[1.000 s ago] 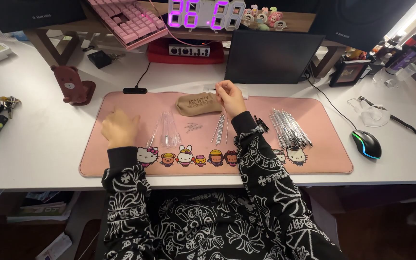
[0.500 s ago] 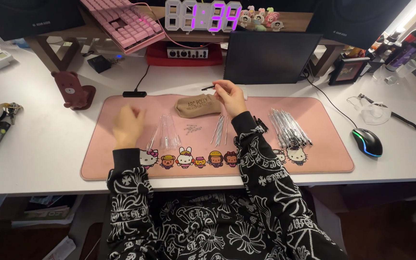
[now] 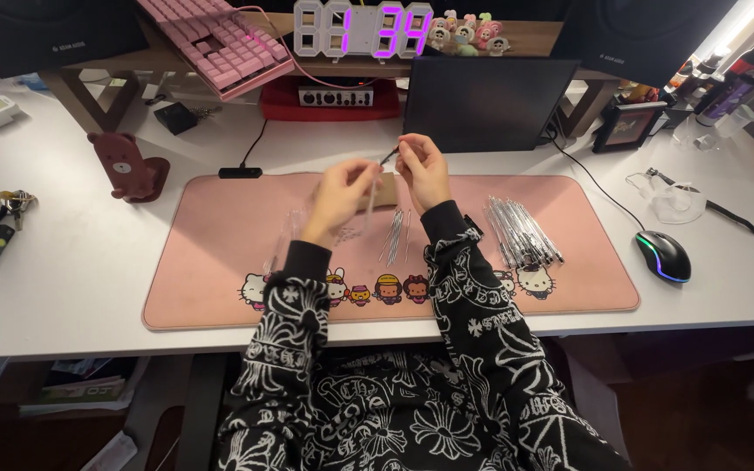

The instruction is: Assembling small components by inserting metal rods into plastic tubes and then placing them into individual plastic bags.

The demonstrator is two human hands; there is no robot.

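Head view: hands (image 3: 381, 179) pinch thin dark rod (image 3: 388, 156).

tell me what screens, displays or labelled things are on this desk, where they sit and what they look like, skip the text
White digital clock with purple lit digits: back shelf, centre.
Dark blank rectangular screen: upright behind the pink desk mat.
Black-framed picture: back right, leaning.
Red box with white front panel: under the clock.

Both hands raised together; left hand (image 3: 339, 196), right hand (image 3: 423, 170) pinching
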